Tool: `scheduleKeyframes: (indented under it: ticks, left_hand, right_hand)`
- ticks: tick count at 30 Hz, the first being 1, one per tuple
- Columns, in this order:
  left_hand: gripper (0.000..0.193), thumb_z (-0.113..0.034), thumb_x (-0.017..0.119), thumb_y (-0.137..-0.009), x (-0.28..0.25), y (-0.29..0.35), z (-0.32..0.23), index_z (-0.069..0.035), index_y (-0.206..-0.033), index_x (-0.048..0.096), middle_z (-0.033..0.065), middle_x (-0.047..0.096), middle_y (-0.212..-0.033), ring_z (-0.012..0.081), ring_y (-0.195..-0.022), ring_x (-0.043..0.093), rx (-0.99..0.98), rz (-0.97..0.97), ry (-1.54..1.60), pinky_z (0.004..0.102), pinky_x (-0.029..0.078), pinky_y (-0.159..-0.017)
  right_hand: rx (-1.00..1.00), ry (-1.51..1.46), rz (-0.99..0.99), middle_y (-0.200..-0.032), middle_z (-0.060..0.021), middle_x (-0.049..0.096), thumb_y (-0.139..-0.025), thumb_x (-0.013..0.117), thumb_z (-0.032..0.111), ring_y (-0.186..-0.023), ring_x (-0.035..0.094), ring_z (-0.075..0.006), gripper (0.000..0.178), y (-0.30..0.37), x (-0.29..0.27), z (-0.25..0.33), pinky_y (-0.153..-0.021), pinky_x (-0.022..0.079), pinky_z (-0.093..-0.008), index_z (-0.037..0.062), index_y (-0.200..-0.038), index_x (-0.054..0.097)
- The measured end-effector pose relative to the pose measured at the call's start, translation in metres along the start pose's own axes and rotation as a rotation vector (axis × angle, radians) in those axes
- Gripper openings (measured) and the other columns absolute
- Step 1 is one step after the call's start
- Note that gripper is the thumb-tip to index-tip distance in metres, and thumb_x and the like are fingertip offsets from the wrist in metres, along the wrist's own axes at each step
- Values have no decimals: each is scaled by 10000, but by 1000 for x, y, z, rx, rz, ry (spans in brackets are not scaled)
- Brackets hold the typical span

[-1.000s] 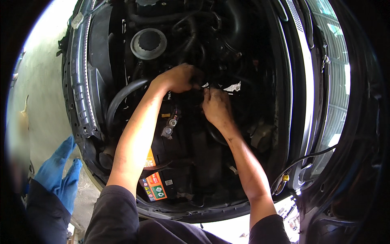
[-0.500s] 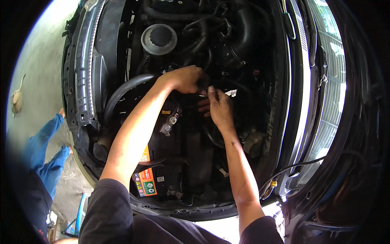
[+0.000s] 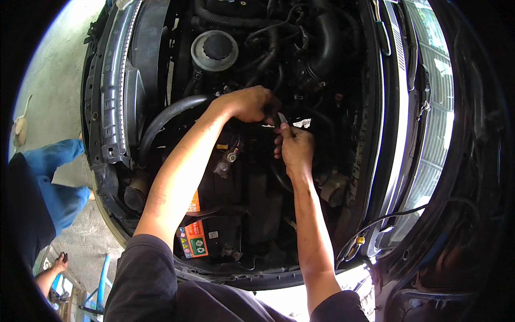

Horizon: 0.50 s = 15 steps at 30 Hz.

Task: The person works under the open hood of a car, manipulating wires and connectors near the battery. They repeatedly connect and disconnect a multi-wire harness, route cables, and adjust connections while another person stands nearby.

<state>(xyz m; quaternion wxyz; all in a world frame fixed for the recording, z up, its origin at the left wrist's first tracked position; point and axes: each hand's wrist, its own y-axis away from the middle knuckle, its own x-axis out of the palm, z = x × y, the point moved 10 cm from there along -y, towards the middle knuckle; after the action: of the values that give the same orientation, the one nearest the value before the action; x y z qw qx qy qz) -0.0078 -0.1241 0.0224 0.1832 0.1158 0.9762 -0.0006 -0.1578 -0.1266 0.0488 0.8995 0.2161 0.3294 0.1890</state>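
Observation:
Over the engine bay of a car, both my hands are close together near the middle. My left hand [image 3: 251,104] has its fingers curled down into the shadow; what they hold, if anything, cannot be made out. Just to its right, my right hand [image 3: 296,147] is closed with the thumb upward. A small grey, pointed, blade-like piece [image 3: 282,118] sticks up from its fingertips, towards the left hand's fingers. Nearer to me lies a dark battery [image 3: 228,201] with an orange label [image 3: 194,231]. A metal terminal clamp [image 3: 229,158] sits by its far end, under my left forearm.
A black hose [image 3: 169,117] curves left of my left wrist. Beyond stands a round black cap [image 3: 217,47] on a pale neck. The radiator [image 3: 112,86] lines the left, the windscreen [image 3: 434,118] the right. At the lower left, another person's hand [image 3: 60,263] and jeans [image 3: 61,185] show.
My right hand has turned and drawn slightly nearer to me, its fingers more curled, and the grey piece now shows. My left hand stays nearly in place. The other person has shifted at the left.

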Motion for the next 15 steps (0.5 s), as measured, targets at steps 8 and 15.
scheduleKeyframes:
  ticks: [8, 15]
  left_hand:
    - [240, -49, 780, -818, 4, -1, 7, -6, -1048, 724, 189, 756, -1025, 384, -1035, 712, -19, 17, 12, 452, 550, -849]
    - [269, -57, 782, -809, 6, -1, 11, -19, -1072, 739, 184, 759, -1053, 384, -1062, 706, -54, 56, -31, 452, 548, -876]
  right_hand:
    - [87, -9, 123, -690, -46, 636, -1015, 709, 187, -491, 528, -92, 223, -3, 5, -4, -435, 410, -264, -35, -1031, 727]
    - [56, 141, 297, -688, -38, 665, -947, 799, 242, -534, 552, -79, 263, -3, 16, -2, -467, 421, -260, -13, -958, 734]
